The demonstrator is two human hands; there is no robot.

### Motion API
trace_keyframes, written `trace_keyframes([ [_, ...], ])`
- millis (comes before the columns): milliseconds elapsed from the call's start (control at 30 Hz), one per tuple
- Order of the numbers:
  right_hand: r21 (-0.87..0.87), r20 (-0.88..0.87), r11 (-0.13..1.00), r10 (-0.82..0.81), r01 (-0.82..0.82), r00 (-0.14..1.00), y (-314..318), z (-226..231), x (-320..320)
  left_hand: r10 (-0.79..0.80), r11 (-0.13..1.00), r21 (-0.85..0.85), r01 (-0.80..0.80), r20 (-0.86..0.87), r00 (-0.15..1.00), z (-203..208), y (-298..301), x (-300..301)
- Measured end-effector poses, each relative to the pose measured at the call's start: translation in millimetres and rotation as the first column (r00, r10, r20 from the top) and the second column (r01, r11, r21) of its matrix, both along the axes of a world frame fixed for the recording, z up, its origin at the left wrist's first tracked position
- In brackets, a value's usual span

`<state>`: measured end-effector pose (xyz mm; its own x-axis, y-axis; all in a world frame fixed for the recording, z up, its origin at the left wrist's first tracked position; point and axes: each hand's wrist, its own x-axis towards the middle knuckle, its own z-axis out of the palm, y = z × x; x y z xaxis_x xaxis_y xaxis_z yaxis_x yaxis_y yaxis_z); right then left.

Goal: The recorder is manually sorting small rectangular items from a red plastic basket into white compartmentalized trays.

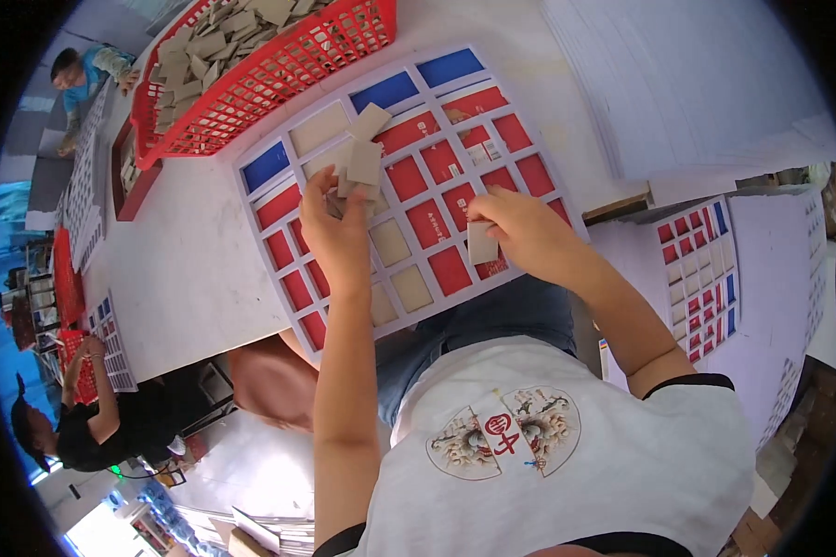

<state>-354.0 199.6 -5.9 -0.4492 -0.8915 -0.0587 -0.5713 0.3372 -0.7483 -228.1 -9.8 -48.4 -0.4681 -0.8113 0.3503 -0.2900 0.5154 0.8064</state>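
A white grid frame (418, 85) lies across the table's near edge, its rectangular openings showing red, blue and beige. Over its middle, my left hand (339, 237) is closed around a small loose bunch of grey-beige cardboard pieces (365, 161). One more cardboard piece (370, 122) rests beyond them, across a divider. Lower on the frame, my right hand (529, 232) pinches a single cardboard piece (481, 243) between thumb and fingers. That piece sits over an opening near the frame's close edge; whether it touches the bottom I cannot tell. Several openings under and near my left hand show beige.
A red plastic basket (279, 88) heaped with cardboard pieces stands beyond the frame, beside a dark red box (135, 190). Large stacked white sheets (687, 93) fill the right. Another grid frame (699, 278) lies at right. Two people (88, 74) (102, 418) work at left.
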Motion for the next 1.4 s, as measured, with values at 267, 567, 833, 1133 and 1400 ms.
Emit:
trace_keyframes([
  [267,-0.038,-0.238,0.989,0.131,-0.144,0.962,0,-10,7,-0.09,0.948,0.275,0.159,-0.248,0.965,28,26,22],
  [567,0.068,-0.408,0.945,0.318,-0.319,0.856,11,-7,4,-0.432,0.879,0.305,0.366,0.185,0.883,26,81,43],
  [833,-0.212,-0.26,0.971,-0.167,0.112,0.951,-79,-24,-1,-0.412,0.906,0.059,0.42,0.353,0.84,25,90,45],
  [1133,-0.36,0.085,0.914,-0.169,0.189,0.982,-101,-22,-13,-0.386,0.872,-0.227,0.434,0.227,0.894,-5,97,51],
  [1400,-0.196,0.388,0.951,-0.148,0.238,0.91,13,13,-69,-0.504,0.821,0.01,0.571,0.482,0.716,15,100,58],
])
